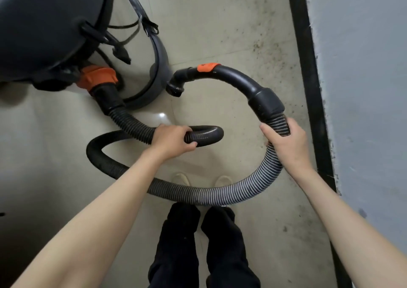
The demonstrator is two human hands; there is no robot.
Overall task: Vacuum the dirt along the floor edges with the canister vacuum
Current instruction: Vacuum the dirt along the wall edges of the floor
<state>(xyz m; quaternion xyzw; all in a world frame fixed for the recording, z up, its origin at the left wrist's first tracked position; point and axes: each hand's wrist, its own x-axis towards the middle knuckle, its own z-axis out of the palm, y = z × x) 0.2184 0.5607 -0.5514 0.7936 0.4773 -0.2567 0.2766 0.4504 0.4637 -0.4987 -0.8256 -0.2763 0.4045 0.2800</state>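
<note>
One canister vacuum (55, 30), one ribbed hose (198, 194): two hands, left hand (174, 141) and right hand (288, 146), each grasping the hose above the dirty floor (220, 23).

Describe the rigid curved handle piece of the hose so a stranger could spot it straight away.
Start at the canister vacuum at upper left and look to its right, over the floor. The handle piece arcs there, just past the right hand that grips the ribbed hose. Unlike the hose, it is smooth black, with an orange band.
</note>
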